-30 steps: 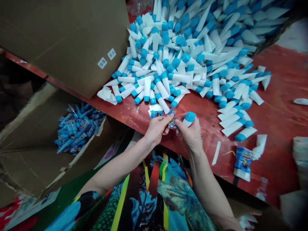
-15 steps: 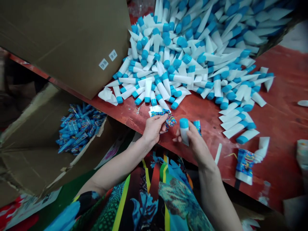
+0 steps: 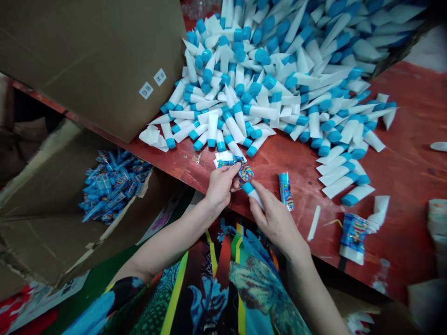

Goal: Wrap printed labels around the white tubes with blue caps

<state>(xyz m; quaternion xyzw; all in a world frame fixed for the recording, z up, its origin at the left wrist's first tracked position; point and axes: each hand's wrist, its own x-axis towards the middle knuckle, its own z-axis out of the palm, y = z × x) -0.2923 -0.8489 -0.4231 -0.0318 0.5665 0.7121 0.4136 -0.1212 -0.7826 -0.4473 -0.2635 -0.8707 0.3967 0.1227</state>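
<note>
Printed packet (image 3: 285,191) down, right hand (image 3: 275,221) gripping tube (image 3: 254,193)

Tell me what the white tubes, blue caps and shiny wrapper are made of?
The white tubes look like soft matte plastic, pressed flat at their ends. The blue caps look like hard, glossy plastic. The wrapper seems thin printed foil, crinkled and shiny.

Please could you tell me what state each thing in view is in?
Left hand, pinching a printed wrapper
Right hand, gripping a white tube
Blue-capped tubes, heaped loose
Wrapped tube, lying on the red table
Cardboard box, open, holding blue packets
</note>
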